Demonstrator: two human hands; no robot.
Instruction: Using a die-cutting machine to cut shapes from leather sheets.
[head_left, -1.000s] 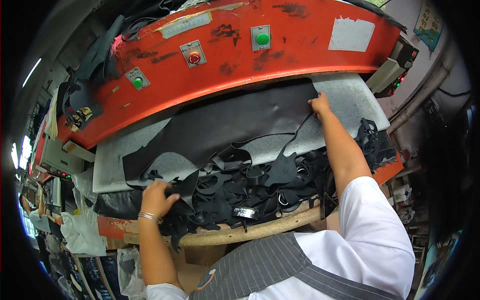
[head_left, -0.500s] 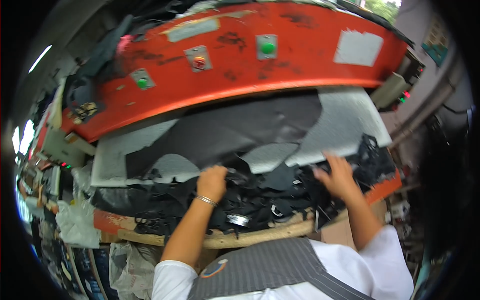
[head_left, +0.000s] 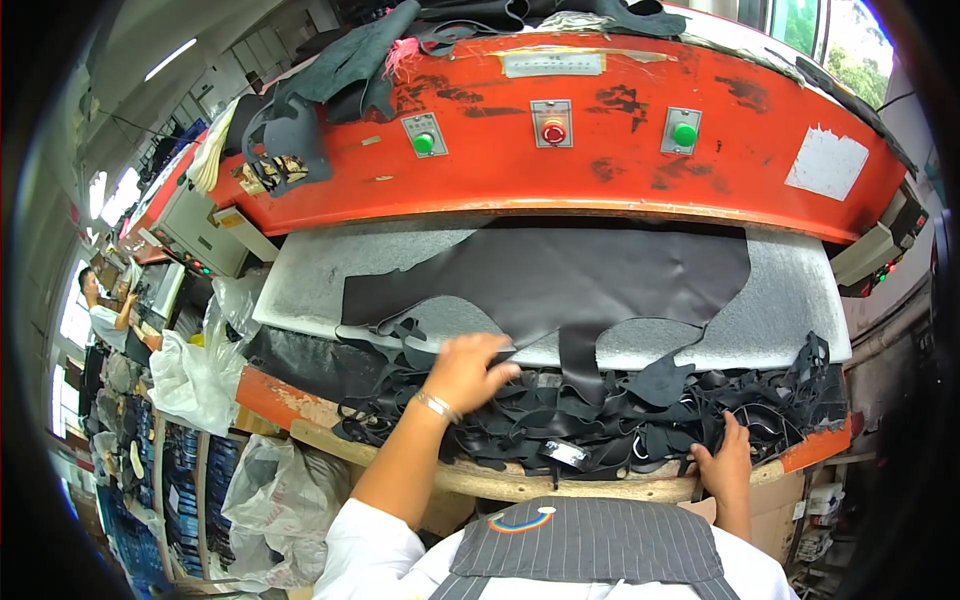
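Observation:
A dark brown leather sheet point(head_left: 600, 270) with curved cut-outs along its near edge lies on the pale grey board point(head_left: 800, 290). One strip of it hangs over the board's front edge. Over that edge, left of the strip, is my left hand point(head_left: 466, 376), palm down, thumb apart from the fingers, holding nothing I can see. A heap of black leather scraps point(head_left: 520, 415) fills the ledge in front of the board. My right hand point(head_left: 728, 460) is at the right part of the heap, thumb and fingers apart, fingertips against the scraps.
Above the board spans a red press beam point(head_left: 480, 190) with green buttons and a red button. A shiny silver band point(head_left: 567, 455) lies among the scraps by the worn wooden edge point(head_left: 480, 478). Plastic bags point(head_left: 190, 380) hang at the left; another person point(head_left: 108, 320) is farther back.
My view has swung left and steadied. My right hand has come down from near the board's edge to the scraps. The leather's front strip now hangs over the edge.

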